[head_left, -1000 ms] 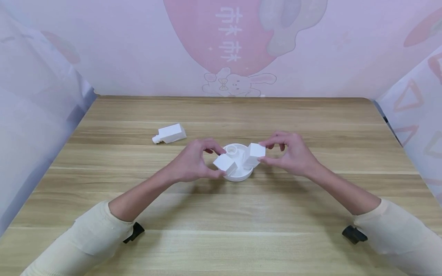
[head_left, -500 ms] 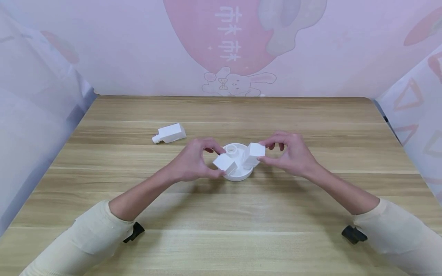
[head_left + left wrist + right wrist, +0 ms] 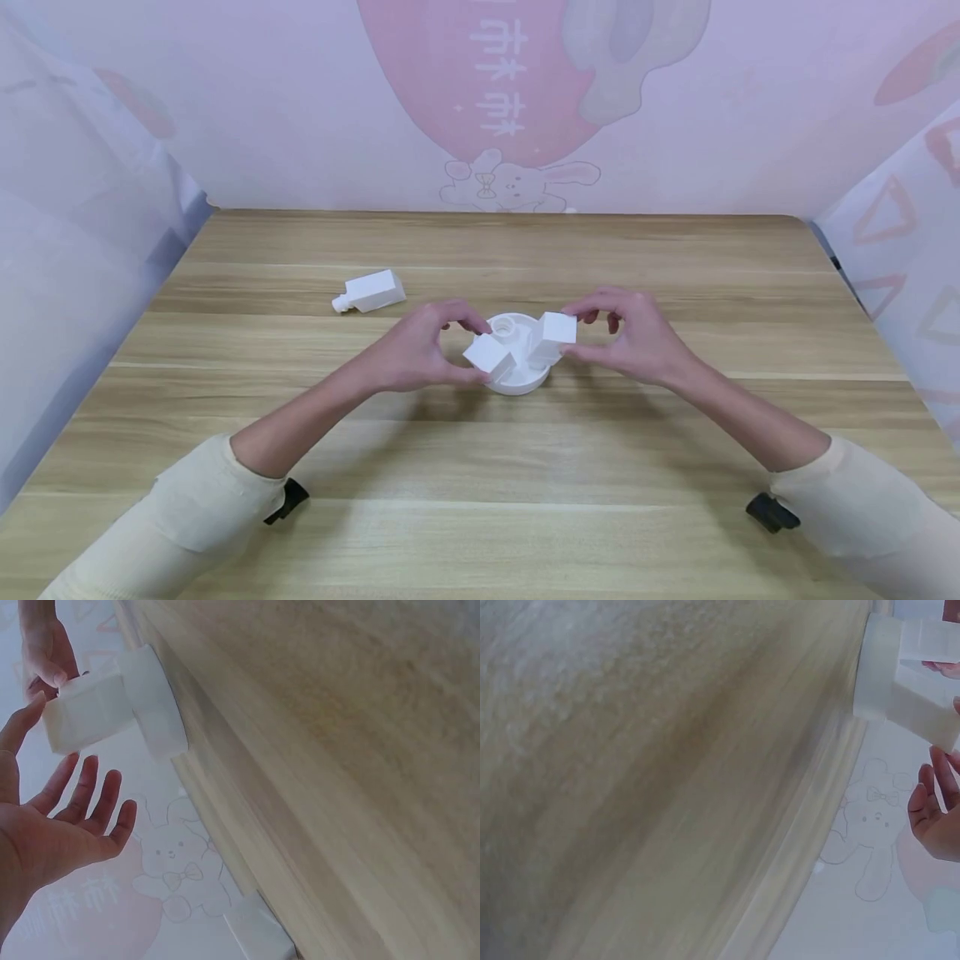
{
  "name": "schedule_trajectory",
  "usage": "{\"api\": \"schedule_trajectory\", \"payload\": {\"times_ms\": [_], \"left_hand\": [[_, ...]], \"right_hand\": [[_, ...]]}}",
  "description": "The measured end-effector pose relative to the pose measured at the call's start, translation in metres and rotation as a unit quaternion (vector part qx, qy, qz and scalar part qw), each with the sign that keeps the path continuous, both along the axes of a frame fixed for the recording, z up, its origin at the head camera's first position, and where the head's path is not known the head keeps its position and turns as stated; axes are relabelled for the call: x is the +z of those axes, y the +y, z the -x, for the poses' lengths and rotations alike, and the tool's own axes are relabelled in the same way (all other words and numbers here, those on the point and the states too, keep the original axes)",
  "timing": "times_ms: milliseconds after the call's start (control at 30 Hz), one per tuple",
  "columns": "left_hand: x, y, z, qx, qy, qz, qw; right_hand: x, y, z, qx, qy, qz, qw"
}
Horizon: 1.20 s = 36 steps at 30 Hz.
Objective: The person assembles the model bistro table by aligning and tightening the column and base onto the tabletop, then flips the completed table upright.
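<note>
A round white holder [image 3: 531, 377] stands on the table in the head view, with a round socket [image 3: 502, 326] showing at its back left. Two white square-sided blocks stand up in it, their lower ends hidden. My left hand [image 3: 417, 348] pinches the top of the left block [image 3: 489, 357] between thumb and fingers. The right block [image 3: 555, 330], tilted a little, is pinched by my right hand [image 3: 637, 340]. In the left wrist view, the other fingers of my left hand [image 3: 56, 832] are spread away from the block.
A white square bottle [image 3: 373, 290] with a narrow neck lies on its side at the back left of the wooden table [image 3: 525, 517]. A pale printed curtain [image 3: 300, 100] rises behind the table's far edge, with more curtain along both sides.
</note>
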State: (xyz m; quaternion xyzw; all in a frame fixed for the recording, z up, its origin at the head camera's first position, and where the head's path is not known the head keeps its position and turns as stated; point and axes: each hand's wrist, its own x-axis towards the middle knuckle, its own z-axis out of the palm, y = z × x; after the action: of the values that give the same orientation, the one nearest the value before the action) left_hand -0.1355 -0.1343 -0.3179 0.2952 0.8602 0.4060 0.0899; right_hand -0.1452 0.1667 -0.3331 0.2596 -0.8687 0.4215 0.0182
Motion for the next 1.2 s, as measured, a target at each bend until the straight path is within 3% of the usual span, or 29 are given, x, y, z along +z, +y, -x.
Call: {"api": "schedule_trajectory", "payload": {"times_ms": [233, 367, 533, 733, 833, 967, 1200], "left_hand": [[0.004, -0.019, 0.009, 0.006, -0.027, 0.0, 0.9996], [0.004, -0.033, 0.018, 0.034, -0.018, 0.015, 0.9991], [0.002, -0.049, 0.033, 0.082, 0.007, 0.039, 0.9959], [-0.001, -0.066, 0.051, 0.111, 0.065, 0.063, 0.9897], [-0.003, -0.073, 0.058, 0.119, 0.078, 0.081, 0.9865], [-0.007, -0.08, 0.064, 0.134, 0.091, 0.106, 0.9811], [-0.013, -0.087, 0.07, 0.159, 0.095, 0.148, 0.9715]], "right_hand": [[0.007, -0.001, -0.004, -0.004, 0.054, -0.009, 0.9985], [0.013, -0.01, -0.008, 0.016, 0.121, 0.008, 0.9924], [0.019, -0.031, -0.012, 0.07, 0.185, 0.001, 0.9802], [0.021, -0.055, -0.015, 0.111, 0.186, -0.038, 0.9754], [0.02, -0.064, -0.016, 0.116, 0.2, -0.07, 0.9705], [0.019, -0.071, -0.019, 0.094, 0.221, -0.12, 0.9633], [0.017, -0.076, -0.022, 0.06, 0.215, -0.191, 0.9559]]}}
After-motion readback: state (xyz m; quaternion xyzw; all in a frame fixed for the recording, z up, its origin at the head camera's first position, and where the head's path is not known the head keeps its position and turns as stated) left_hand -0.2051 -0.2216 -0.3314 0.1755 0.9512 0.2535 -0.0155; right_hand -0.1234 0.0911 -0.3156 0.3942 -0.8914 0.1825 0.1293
